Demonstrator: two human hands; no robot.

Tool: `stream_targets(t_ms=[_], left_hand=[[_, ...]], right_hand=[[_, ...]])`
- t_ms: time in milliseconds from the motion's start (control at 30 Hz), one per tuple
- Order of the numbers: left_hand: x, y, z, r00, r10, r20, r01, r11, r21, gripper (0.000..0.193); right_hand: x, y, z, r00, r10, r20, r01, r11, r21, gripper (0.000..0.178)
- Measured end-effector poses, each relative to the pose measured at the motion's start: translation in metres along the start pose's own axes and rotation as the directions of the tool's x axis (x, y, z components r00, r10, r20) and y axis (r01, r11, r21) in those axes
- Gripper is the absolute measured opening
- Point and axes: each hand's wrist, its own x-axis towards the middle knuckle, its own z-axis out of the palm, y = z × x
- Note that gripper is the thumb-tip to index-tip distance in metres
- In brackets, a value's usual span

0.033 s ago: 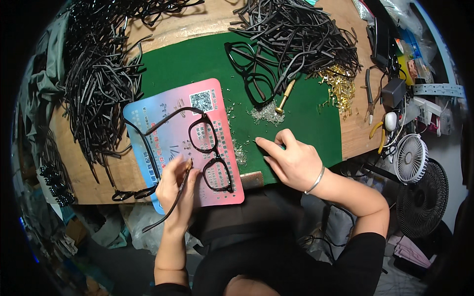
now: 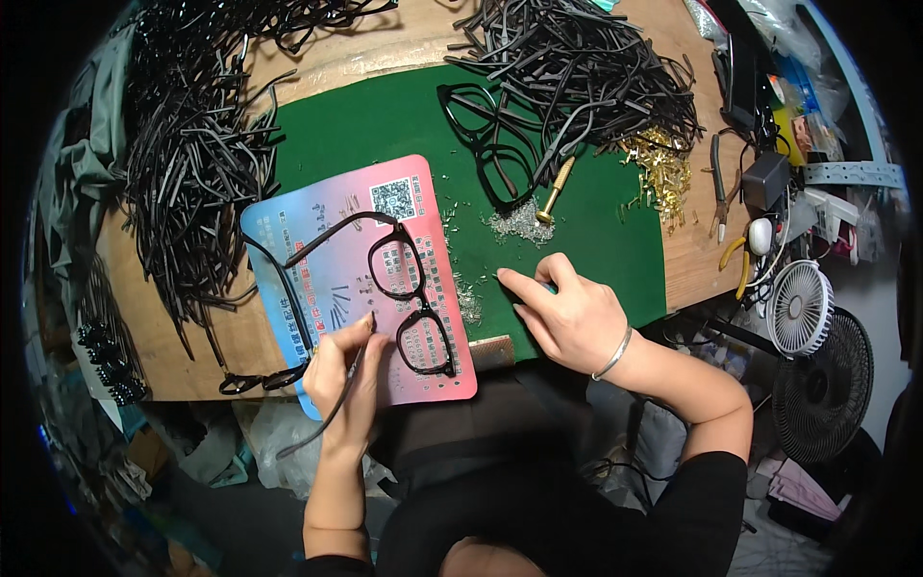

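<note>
My left hand [image 2: 344, 380] is closed on a dark eyeglass temple [image 2: 322, 430], pinched near one end by thumb and fingers; its other end slants down past my wrist. Beside that hand, a black eyeglass frame [image 2: 424, 281] lies on a blue-and-pink printed mat [image 2: 452, 370], one temple reaching left. My right hand [image 2: 572, 313] rests low over the green work mat [image 2: 615, 250], index finger stretched towards the surface and the other fingers curled. A bit of teal shows between those fingers; what it belongs to is hidden. Small metal pieces [image 2: 468, 303] lie left of that hand.
Dark temples are heaped at left [image 2: 187, 183] and at back right [image 2: 586, 77]. Another black frame [image 2: 505, 173], a brass hammer [image 2: 556, 190], silvery bits [image 2: 519, 223] and gold-coloured parts [image 2: 663, 178] lie beyond my right hand. Pliers [image 2: 718, 188] and a white fan [image 2: 800, 306] stand farther right.
My left hand's fingers have drawn closer together around the temple, which has turned slightly. The right hand stays where it was.
</note>
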Motion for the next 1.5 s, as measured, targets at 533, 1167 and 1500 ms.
stream_targets(t_ms=[533, 1167, 1500], left_hand=[[-0.011, 0.035, -0.009, 0.84, 0.494, 0.223, -0.505, 0.863, -0.012, 0.02], [-0.021, 0.032, 0.018, 0.798, 0.497, 0.342, -0.553, 0.829, 0.084, 0.02], [-0.025, 0.023, 0.028, 0.797, 0.548, 0.254, -0.597, 0.78, 0.19, 0.021]], right_hand=[[0.007, -0.001, 0.014, 0.988, -0.155, -0.023, 0.147, 0.968, -0.202, 0.044], [-0.001, 0.01, 0.016, 0.987, -0.095, -0.133, 0.096, 0.995, 0.0, 0.037], [0.0, 0.016, 0.013, 0.988, -0.132, -0.085, 0.137, 0.988, 0.066, 0.035]])
